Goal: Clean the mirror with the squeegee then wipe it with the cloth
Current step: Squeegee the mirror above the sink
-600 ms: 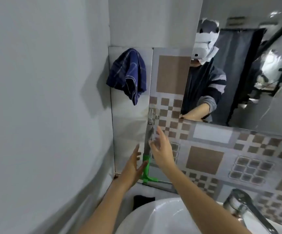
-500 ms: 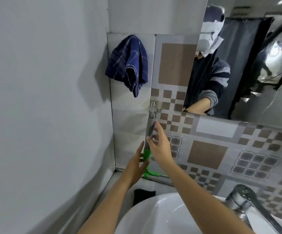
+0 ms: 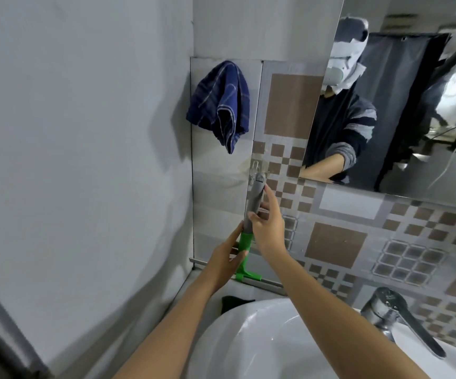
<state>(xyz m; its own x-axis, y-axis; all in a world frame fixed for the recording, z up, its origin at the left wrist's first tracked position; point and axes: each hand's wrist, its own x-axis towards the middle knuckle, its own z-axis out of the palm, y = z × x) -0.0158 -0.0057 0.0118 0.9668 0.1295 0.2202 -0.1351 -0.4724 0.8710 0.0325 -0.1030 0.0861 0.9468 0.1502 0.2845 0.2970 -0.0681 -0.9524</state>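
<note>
A squeegee (image 3: 254,196) with a grey handle and green neck hangs upright from a small clear hook (image 3: 255,167) on the tiled wall, blade at the bottom. My right hand (image 3: 269,228) wraps its fingers around the grey handle. My left hand (image 3: 228,258) touches the green neck from the left, fingers loosely curled on it. A dark blue checked cloth (image 3: 220,103) hangs on the wall above left of the squeegee. The mirror (image 3: 412,119) fills the upper right and shows a person's reflection.
A white sink (image 3: 248,343) lies below my arms, with a chrome tap (image 3: 396,315) at its right. A dark object (image 3: 235,300) sits behind the sink rim. A plain grey wall closes the left side, meeting the tiled wall in a corner.
Both hands have closed in on the hanging squeegee: the right hand now grips the grey handle and the left rests on the green neck. The view has tilted up slightly.
</note>
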